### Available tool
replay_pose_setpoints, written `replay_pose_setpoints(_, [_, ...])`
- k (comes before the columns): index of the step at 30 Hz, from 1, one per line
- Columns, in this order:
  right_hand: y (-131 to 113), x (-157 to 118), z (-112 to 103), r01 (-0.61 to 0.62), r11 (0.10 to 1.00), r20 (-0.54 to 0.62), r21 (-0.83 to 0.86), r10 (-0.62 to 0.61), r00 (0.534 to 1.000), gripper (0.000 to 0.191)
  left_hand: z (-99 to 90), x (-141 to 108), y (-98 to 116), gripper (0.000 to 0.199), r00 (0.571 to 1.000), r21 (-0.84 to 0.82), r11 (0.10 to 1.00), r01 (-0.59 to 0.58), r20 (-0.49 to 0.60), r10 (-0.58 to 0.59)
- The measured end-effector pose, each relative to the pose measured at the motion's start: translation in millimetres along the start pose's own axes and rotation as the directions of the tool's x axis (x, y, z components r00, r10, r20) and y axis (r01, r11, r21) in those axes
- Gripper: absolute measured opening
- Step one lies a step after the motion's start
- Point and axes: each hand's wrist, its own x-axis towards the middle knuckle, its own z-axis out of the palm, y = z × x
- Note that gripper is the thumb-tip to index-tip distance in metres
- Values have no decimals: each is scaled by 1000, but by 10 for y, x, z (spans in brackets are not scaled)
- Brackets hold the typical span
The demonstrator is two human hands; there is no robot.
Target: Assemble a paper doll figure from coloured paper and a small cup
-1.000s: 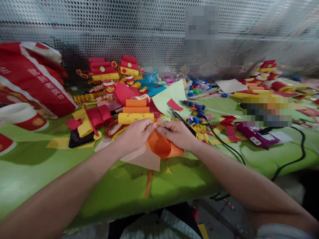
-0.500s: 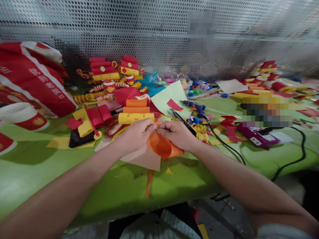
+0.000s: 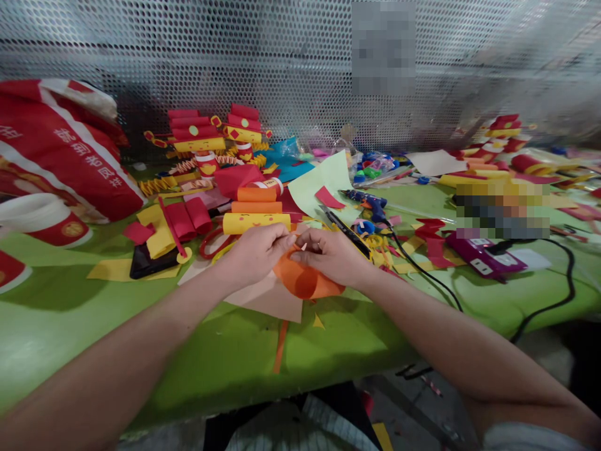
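Observation:
A curled piece of orange paper [image 3: 305, 280] is pinched between both hands above a pale pink sheet [image 3: 270, 299]. My left hand [image 3: 256, 254] grips its upper left edge with thumb and fingers. On the other side, my right hand [image 3: 331, 254] holds the paper's top, thumb and fingertips close to those of my left hand. Just behind my left hand lies a yellow paper roll with a drawn face [image 3: 256, 222], with orange rolls [image 3: 256, 200] behind it. An orange strip [image 3: 280, 346] and a yellow scrap [image 3: 318, 321] lie nearer the front edge.
Red-handled scissors [image 3: 210, 245] lie partly behind my left hand. A black cutter [image 3: 345, 230] and a blue glue gun [image 3: 369, 203] are beyond my right hand. A phone [image 3: 148, 263], paper cups [image 3: 51, 219], a purple power strip [image 3: 488, 257] and its black cable [image 3: 570, 275] are farther out.
The fingers of my right hand have shifted slightly and bent more at the paper's upper edge. The orange paper has moved a little to the left.

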Motion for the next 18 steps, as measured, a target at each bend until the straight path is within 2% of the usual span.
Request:
replay_pose_setpoints(2, [-4,4,-4,59,998,15,-36,-59,998,17,-9,4,7,32,1000,2,1000,-16,-18,16])
replay_pose_setpoints(6, [-4,12,-12,136,990,49,-46,-134,990,26,-6,5,-3,35,999,-6,1000,-27,-47,27])
replay_pose_setpoints(13, [19,5,-4,99,995,10,-31,-99,995,18,8,8,-6,34,999,-15,1000,-5,-33,4])
replay_pose_setpoints(18, [5,-4,-11,94,995,-10,-36,-95,995,26,7,15,-5,33,1000,-29,1000,3,-27,-4])
